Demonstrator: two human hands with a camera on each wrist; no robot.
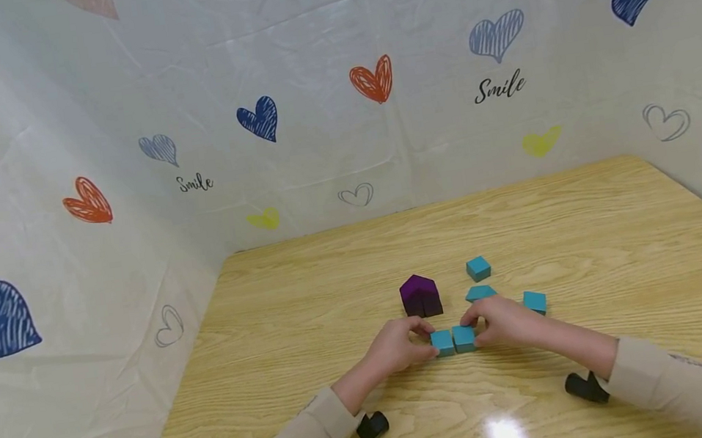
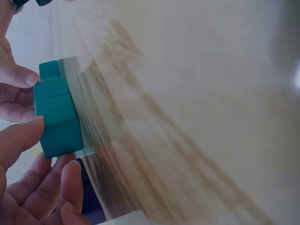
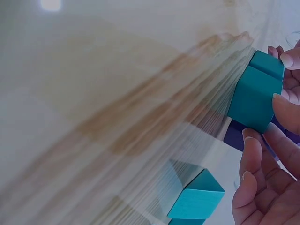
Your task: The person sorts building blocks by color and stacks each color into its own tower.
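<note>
Two turquoise cubes sit side by side on the table in the head view, almost touching. My left hand pinches the left cube between thumb and fingers. The right cube is pinched by my right hand. In the left wrist view the cubes stand in a row with both hands around them. A turquoise wedge appears near the right hand in the right wrist view. Just behind the left hand stands a purple, house-shaped form with a peaked top.
Behind the right hand lie a turquoise cube, a partly hidden turquoise piece with slanted sides, and another turquoise block beside the forearm. The wooden table meets a white sheet printed with hearts at the back and sides.
</note>
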